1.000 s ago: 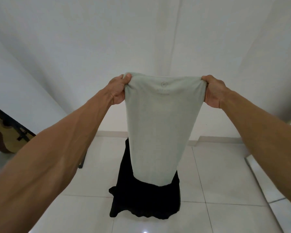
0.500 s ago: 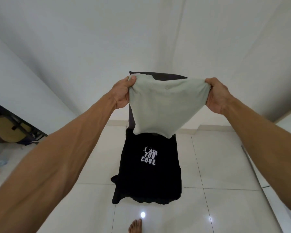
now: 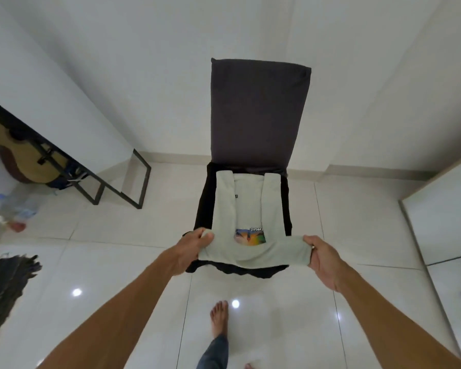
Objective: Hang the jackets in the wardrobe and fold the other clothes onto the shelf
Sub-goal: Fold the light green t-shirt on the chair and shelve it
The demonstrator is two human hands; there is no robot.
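black garment (image 3: 204, 206) mostly under pale shirt (image 3: 272, 209)

A dark grey fabric chair (image 3: 258, 110) stands on white floor tiles (image 3: 117, 249). A black garment (image 3: 204, 209) covers its seat, overhanging the front edge, under a pale green T-shirt (image 3: 248, 203).

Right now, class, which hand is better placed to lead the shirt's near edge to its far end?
Left, slightly. The left hand grips the shirt's corner over the chair, nearer the far end; the right hand holds its corner past the chair's side.
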